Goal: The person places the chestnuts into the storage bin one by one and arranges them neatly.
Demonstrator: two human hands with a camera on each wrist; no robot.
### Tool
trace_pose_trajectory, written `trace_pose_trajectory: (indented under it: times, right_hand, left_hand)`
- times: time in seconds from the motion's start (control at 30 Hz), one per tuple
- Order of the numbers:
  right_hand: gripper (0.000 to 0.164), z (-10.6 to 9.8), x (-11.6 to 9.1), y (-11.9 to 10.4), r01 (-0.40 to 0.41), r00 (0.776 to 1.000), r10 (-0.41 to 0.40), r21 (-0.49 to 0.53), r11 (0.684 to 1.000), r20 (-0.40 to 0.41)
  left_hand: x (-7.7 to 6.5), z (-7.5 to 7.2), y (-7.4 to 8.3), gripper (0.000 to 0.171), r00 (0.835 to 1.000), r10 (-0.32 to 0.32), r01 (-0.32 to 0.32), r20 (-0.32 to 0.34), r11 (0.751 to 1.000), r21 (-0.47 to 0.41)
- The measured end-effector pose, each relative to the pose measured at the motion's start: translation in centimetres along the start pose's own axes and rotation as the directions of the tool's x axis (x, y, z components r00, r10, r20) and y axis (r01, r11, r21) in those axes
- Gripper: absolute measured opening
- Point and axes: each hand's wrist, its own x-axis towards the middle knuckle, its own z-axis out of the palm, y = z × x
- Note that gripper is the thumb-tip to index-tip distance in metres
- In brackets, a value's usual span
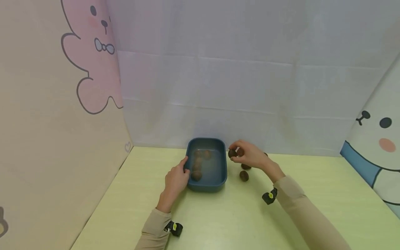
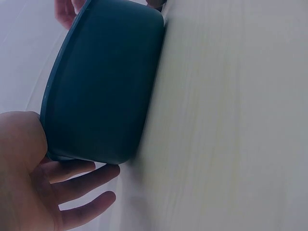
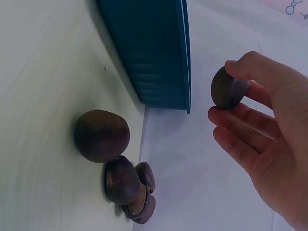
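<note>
A blue rectangular bin (image 1: 207, 188) stands on the table with several chestnuts (image 1: 197, 175) inside, mostly along its left side. My left hand (image 1: 176, 177) grips the bin's left rim; in the left wrist view its fingers (image 2: 86, 187) lie against the bin's outer wall. Just beyond the bin's right rim, my right hand (image 1: 251, 155) pinches a dark brown chestnut (image 3: 229, 89) between thumb and fingertips. Another brown shape shows between those fingers in the head view, and I cannot tell whether it is held. Below this hand, loose chestnuts (image 3: 102, 136) lie on the table.
The pale yellow-green table (image 1: 206, 222) meets a white cloth backdrop (image 1: 206, 86) right behind the bin. Printed cartoon panels stand at left and right. Several of the loose chestnuts (image 3: 122, 179) are bunched together near the backdrop, right of the bin.
</note>
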Motion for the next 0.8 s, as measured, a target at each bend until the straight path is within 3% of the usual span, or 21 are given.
trace_pose_trajectory:
  times: [0.37, 0.8]
  right_hand:
    - [0.037, 0.9, 2.3, -1.5, 0.021, 1.000, -0.020, -0.021, 1.000, 0.011]
    - [0.035, 3.0, 4.5, -1.7, 0.002, 1.000, -0.002, -0.099, 0.995, -0.001]
  left_hand:
    - [-0.3, -0.5, 0.1, 0.058, 1.000, 0.028, -0.029, -0.011, 0.999, -0.030]
    - [-0.3, -0.2, 0.2, 0.058, 1.000, 0.031, -0.031, -0.004, 0.999, -0.021]
